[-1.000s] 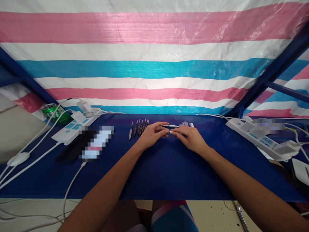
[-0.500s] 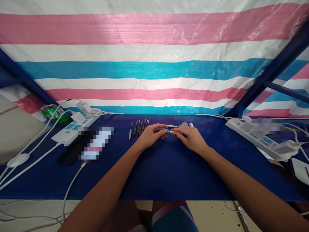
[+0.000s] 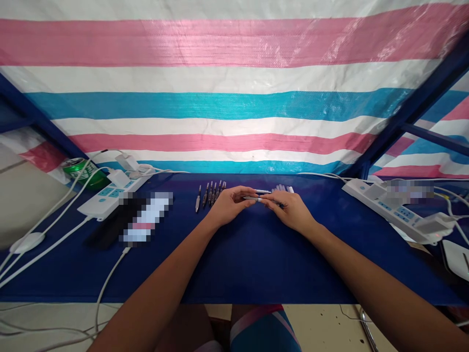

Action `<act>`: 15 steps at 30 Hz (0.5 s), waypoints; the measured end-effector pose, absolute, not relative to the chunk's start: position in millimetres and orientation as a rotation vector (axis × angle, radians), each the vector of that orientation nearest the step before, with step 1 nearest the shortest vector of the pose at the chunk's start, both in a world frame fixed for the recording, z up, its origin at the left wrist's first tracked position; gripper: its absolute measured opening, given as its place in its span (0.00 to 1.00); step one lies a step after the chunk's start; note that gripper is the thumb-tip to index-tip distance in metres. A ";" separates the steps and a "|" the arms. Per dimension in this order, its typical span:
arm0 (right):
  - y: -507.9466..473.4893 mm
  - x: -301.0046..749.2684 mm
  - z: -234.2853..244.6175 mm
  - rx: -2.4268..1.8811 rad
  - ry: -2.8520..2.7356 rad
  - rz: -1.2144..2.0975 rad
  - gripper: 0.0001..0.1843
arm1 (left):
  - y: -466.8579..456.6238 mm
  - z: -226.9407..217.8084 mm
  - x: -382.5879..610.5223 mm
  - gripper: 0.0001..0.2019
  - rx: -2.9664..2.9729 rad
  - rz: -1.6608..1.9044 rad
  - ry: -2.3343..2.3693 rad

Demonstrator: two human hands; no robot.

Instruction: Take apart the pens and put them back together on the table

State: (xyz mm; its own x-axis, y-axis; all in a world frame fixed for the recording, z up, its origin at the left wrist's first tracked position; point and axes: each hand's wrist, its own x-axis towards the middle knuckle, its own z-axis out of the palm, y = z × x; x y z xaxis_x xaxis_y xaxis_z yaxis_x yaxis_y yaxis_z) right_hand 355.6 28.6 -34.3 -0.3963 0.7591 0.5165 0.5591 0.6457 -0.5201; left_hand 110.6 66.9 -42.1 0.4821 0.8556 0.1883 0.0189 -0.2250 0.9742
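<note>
My left hand [image 3: 229,204] and my right hand [image 3: 289,209] meet at the middle of the blue table [image 3: 234,264]. Together they pinch a thin pen-like piece [image 3: 256,199], dark at its left end and white towards the right. The fingers of both hands are closed on it. Left of my left hand lies a row of several dark pen refills [image 3: 210,193]. Behind my right hand lies a row of white pen barrels [image 3: 283,188], and one more white piece [image 3: 262,191] lies just behind the held one.
A white power strip [image 3: 110,193] with plugs and cables sits at the left, beside a green can [image 3: 82,171]. A blurred-out object [image 3: 144,217] lies near it. Another power strip [image 3: 395,210] lies at the right. A striped tarpaulin [image 3: 234,88] hangs behind.
The held piece now shows a dark part at my left fingertips, and the hands have drawn slightly closer. Everything else stays put.
</note>
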 end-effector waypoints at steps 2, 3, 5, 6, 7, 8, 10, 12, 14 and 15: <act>27.9 355.5 -33.8 -1.052 -2.099 0.401 0.16 | 67.1 -43.1 110.9 0.19 1.639 0.984 0.756; 27.9 355.9 -33.9 -1.070 -2.084 0.446 0.16 | 67.3 -43.1 110.8 0.19 1.656 1.005 0.761; 29.0 358.1 -34.7 -1.107 -2.045 0.518 0.16 | 67.8 -41.8 109.8 0.17 1.718 1.033 0.808; 30.0 359.7 -35.2 -1.124 -2.029 0.521 0.17 | 68.2 -40.4 108.6 0.17 1.757 1.045 0.847; 31.4 361.6 -35.6 -1.136 -2.020 0.500 0.18 | 68.8 -38.6 106.9 0.16 1.799 1.058 0.895; 33.0 363.6 -36.1 -1.145 -2.022 0.461 0.19 | 69.6 -36.7 104.8 0.15 1.840 1.069 0.945; 36.6 367.4 -36.9 -1.150 -2.052 0.369 0.16 | 71.7 -33.4 100.0 0.14 1.921 1.075 1.044; 40.0 369.8 -38.1 -1.146 -2.082 0.304 0.13 | 73.9 -31.7 95.8 0.13 1.999 1.079 1.132; 43.8 370.2 -40.4 -1.144 -2.101 0.253 0.12 | 75.9 -32.0 92.9 0.13 2.075 1.096 1.211; 46.0 369.7 -42.1 -1.144 -2.107 0.225 0.12 | 76.5 -32.9 92.1 0.13 2.113 1.106 1.244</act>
